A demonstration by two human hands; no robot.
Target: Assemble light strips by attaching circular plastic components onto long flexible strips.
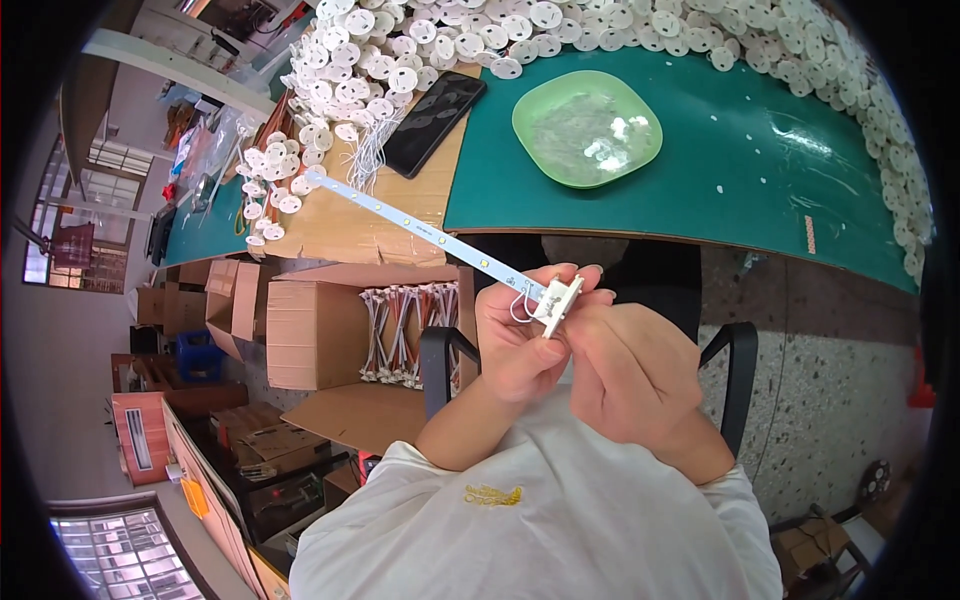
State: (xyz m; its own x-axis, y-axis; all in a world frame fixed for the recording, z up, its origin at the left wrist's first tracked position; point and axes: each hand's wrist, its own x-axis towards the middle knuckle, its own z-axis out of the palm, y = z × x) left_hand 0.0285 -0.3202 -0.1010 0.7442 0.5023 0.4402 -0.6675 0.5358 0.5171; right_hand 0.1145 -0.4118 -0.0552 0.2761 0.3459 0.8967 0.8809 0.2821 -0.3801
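My left hand is closed around the near end of a narrow, pale LED light strip, which slants up and left over the cardboard-covered table edge. Small yellowish LEDs are spaced along it. At the held end sits a white plastic end piece, with a thin white wire looping beside it. My right hand is closed too, its fingertips pinched against the end piece's right side. The fingers partly hide the point where they meet the piece.
White round discs with wires are heaped along the table's back. A black phone and a green bowl holding small, clear, shiny items lie nearer. Below left, an open carton holds bundled wires. Black chair armrests flank me.
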